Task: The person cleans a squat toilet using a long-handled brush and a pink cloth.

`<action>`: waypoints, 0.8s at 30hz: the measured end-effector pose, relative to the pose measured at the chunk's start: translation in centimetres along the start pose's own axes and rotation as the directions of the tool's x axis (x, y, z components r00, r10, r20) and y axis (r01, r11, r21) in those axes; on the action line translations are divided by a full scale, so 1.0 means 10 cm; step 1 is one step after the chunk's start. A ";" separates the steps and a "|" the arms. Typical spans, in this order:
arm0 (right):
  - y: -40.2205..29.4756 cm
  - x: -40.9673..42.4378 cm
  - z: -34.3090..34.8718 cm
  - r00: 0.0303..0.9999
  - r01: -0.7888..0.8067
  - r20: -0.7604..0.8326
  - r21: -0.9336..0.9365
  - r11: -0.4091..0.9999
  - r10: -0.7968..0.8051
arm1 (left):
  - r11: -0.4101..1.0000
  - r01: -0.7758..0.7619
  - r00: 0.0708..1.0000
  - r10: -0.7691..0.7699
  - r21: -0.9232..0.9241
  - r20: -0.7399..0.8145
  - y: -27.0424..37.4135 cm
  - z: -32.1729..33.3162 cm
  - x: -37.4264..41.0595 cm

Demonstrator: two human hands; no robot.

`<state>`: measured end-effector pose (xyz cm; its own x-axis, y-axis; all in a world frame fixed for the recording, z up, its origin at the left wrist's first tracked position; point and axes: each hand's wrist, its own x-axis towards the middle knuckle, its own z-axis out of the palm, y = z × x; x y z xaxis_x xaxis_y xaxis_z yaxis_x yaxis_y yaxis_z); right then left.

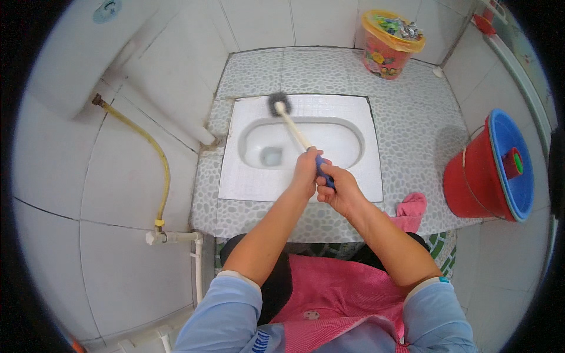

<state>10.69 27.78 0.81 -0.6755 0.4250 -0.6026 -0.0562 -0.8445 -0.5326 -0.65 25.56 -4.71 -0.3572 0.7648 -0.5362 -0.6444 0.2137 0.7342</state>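
Note:
Both my hands grip a toilet brush with a blue handle and a cream shaft [296, 130]. My left hand [305, 170] is closed around the upper part of the handle, near the shaft. Just behind it, my right hand [340, 187] holds the handle's end. The round grey bristle head [280, 104] is over the far rim of a white squat toilet [251, 187]; whether it touches the ceramic I cannot tell. A little water [271, 156] shows in the drain hole at the left of the basin.
A full floral waste bin [383, 57] stands at the back right. On the right, a red bucket [474, 181] holds a blue basin [521, 132]. A pink cloth [410, 212] lies on the pebble-patterned floor. A yellow hose [152, 141] and white pipe [181, 237] run along the left wall.

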 end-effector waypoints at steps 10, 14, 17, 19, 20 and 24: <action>0.06 -0.14 -0.07 0.999 0.034 0.025 -0.038 0.999 -0.033 | 0.992 0.062 0.998 -0.061 0.114 -0.016 0.05 0.22 -0.25; 0.08 -0.15 -0.07 1.000 0.013 0.008 0.018 1.000 -0.013 | 0.993 0.028 0.997 -0.021 0.110 -0.068 0.01 0.21 -0.26; 0.20 -0.25 0.07 0.989 0.124 -0.079 -0.038 0.992 -0.126 | 0.985 0.074 0.988 -0.094 0.154 0.126 -0.05 0.13 -0.11; 0.21 -0.29 0.13 0.979 0.168 -0.105 -0.070 0.983 -0.175 | 0.979 0.101 0.969 -0.137 0.177 0.206 -0.06 0.12 -0.06; 0.20 -0.31 0.14 0.978 0.172 -0.106 -0.083 0.982 -0.180 | 0.978 0.100 0.969 -0.138 0.185 0.206 -0.06 0.14 -0.06; 0.04 -0.18 -0.05 0.999 0.039 0.039 -0.103 0.994 -0.035 | 0.998 -0.031 0.999 0.030 0.055 0.014 -0.06 0.16 -0.12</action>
<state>12.27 26.83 1.35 -0.7012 0.4411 -0.5602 -0.0062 -0.7894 -0.6138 1.27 25.46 -3.86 -0.3672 0.7791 -0.5082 -0.5952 0.2230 0.7720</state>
